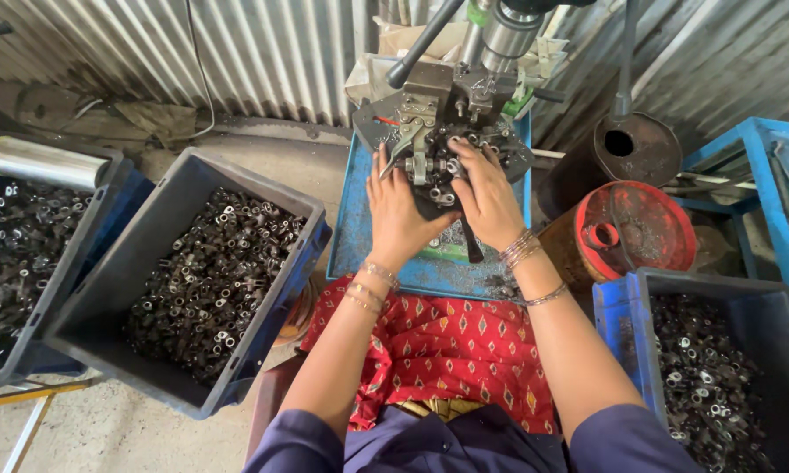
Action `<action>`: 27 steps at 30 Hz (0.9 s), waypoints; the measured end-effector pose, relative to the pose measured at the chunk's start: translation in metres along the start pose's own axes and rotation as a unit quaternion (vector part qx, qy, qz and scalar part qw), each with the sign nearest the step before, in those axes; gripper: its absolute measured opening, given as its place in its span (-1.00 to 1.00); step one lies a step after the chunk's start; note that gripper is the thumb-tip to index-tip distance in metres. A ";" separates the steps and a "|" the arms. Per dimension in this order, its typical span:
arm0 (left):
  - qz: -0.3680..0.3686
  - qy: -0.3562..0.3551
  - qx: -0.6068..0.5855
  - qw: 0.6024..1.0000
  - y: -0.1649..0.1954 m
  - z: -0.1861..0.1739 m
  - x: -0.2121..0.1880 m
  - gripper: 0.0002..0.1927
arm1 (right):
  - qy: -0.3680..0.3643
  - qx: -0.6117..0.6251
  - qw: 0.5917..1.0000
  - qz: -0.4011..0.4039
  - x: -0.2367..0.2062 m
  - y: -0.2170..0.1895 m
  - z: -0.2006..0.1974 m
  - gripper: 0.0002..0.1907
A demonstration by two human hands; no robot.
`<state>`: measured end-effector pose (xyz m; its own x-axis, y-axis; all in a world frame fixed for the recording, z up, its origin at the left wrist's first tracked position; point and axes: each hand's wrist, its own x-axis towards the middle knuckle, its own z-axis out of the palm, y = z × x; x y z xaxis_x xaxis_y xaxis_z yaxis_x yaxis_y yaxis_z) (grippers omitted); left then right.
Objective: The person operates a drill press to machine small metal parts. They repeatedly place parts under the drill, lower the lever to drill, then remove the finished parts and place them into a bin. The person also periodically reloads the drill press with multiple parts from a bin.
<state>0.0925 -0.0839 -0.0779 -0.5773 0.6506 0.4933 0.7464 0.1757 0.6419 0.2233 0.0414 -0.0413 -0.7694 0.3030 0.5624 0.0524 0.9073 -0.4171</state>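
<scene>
Under our fingertips, on the dark round fixture plate (372,131) of the small press machine (464,79), a cluster of small metal parts (442,171) is lying, and we are working it with both hands. Our left hand (399,215) is lying flat, fingers stretched forward and touching the parts beside a silvery clamp lever (412,140); it is closing on nothing we can see. Our right hand (486,197) is pressing in from the other side, fingers curled over the cluster, and we cannot tell whether it is pinching a piece.

Below our palms, the blue tray (350,219) is carrying the machine. Above our fingers, the black-knobbed handle (421,48) and steel spindle (504,35) are rising. Well left of our left hand, a grey crate (166,188) is sitting full of small dark metal rings, with a second crate (114,210) beyond it. Right of our right hand, a red drum (626,228) is standing, and nearer us a blue bin (618,320) is holding more rings. A red patterned cloth (451,346) is covering our lap.
</scene>
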 end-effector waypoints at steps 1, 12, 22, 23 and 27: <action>-0.004 -0.009 0.003 1.000 0.000 0.005 0.003 0.27 | 0.003 0.008 1.000 0.000 -0.002 -0.002 0.001 -0.60; -0.026 0.004 0.003 1.000 0.001 0.016 0.011 0.29 | 0.078 0.040 0.978 0.192 0.007 -0.017 0.004 -0.64; -0.017 -0.021 -0.004 1.000 -0.004 0.015 0.007 0.46 | -0.003 0.093 0.963 0.252 0.024 -0.013 -0.017 -0.68; -0.017 -0.011 -0.005 1.000 -0.005 0.016 0.007 0.45 | 0.034 0.114 0.973 0.196 0.026 -0.010 -0.017 -0.71; -0.023 0.005 0.009 1.000 -0.007 0.022 0.007 0.37 | 0.040 -0.024 0.998 0.048 0.030 -0.009 -0.004 -0.73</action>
<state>0.0912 -0.0645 -0.0919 -0.6145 0.6338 0.4698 0.7246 0.2179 0.6538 0.2026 0.0438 -0.0176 -0.7069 0.4087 0.5774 0.1549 0.8859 -0.4373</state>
